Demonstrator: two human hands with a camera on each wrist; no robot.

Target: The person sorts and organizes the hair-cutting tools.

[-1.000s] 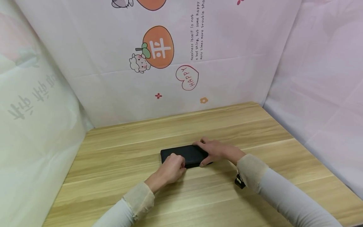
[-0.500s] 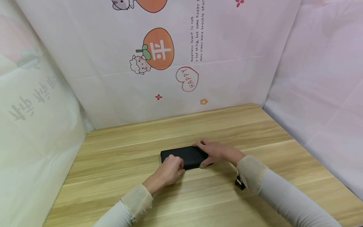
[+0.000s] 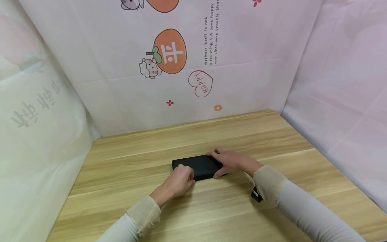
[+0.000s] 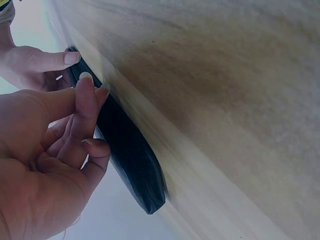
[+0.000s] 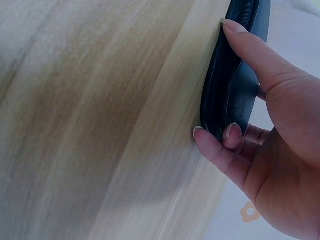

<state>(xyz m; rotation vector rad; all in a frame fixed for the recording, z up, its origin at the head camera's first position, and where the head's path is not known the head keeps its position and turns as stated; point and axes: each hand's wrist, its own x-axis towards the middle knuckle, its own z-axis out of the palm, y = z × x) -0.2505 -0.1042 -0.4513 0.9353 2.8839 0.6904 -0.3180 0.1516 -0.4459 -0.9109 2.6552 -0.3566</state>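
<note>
A flat black zip pouch [image 3: 203, 166] with a leather-like surface lies on the wooden table. My right hand [image 3: 231, 160] grips its right end, thumb on the near long side and other fingers round the far side and end. The zipper [image 5: 247, 12] runs along the pouch's narrow side in the right wrist view. My left hand [image 3: 179, 180] is at the near long edge, left of the middle. Its thumb and index finger pinch together at the zipper side in the left wrist view; the zipper pull is hidden there. The pouch's left end [image 4: 150, 197] shows beyond this hand.
The light wooden tabletop [image 3: 127, 168] surrounds the pouch. White printed cloth [image 3: 242, 84] hangs behind it, with more cloth at both sides. A small black device [image 3: 256, 194] sits under my right wrist.
My left hand has slid slightly to the left along the pouch's near edge, thumb and finger still together. My right hand and the pouch stay in place.
</note>
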